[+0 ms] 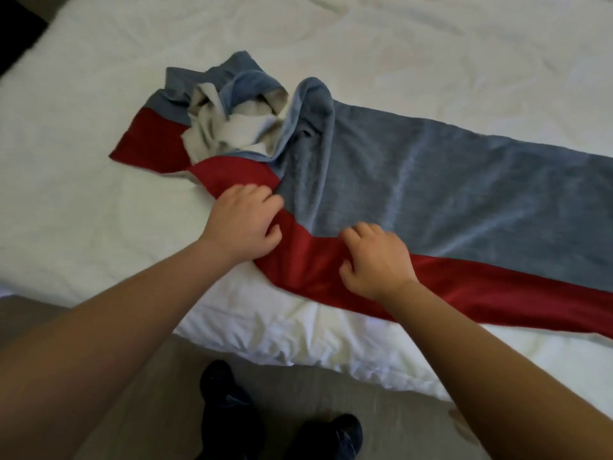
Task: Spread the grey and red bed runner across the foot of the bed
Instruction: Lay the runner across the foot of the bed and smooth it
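The grey and red bed runner [431, 187] lies on the white bed [99, 210]. Its right part is laid out flat, grey above and a red band along the near side. Its left end is bunched and twisted, with pale lining showing in the folds. My left hand [243, 224] grips the red band near the bunched part, fingers curled into the cloth. My right hand [376, 260] grips the red band a little to the right, fingers curled on the fabric.
The bed's near edge [298, 340] runs diagonally from the left down to the right, with beige carpet [132, 376] below it. My two dark shoes [225, 393] stand on the carpet close to the bed. A dark object sits at the top left corner.
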`<action>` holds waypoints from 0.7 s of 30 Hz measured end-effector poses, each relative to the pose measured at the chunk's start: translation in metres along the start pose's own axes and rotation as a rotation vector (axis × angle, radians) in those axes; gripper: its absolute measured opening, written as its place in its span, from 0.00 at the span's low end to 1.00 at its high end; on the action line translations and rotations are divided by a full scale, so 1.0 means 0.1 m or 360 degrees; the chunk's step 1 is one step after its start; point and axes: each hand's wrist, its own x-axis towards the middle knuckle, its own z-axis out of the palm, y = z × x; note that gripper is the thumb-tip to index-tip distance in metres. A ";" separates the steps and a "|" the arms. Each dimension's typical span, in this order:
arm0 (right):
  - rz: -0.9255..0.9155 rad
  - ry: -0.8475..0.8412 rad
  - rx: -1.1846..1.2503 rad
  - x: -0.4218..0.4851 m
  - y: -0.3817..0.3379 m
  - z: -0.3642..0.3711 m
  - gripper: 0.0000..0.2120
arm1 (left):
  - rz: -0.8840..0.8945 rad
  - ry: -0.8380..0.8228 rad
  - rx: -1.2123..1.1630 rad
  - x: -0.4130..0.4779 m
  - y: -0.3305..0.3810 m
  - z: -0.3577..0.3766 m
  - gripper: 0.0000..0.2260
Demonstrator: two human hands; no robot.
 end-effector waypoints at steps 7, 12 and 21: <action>0.0031 0.0186 0.0049 0.92 -0.76 -0.53 0.20 | -0.0068 0.0183 -0.0002 0.14 -0.96 -0.31 0.15; 0.0050 0.0151 0.0003 1.39 -1.15 -0.65 0.22 | -0.0127 0.0154 -0.0056 0.07 -1.40 -0.24 0.15; 0.0046 0.0152 0.0036 1.85 -1.23 -0.43 0.25 | 0.0008 0.0186 -0.0122 0.42 -1.78 0.00 0.12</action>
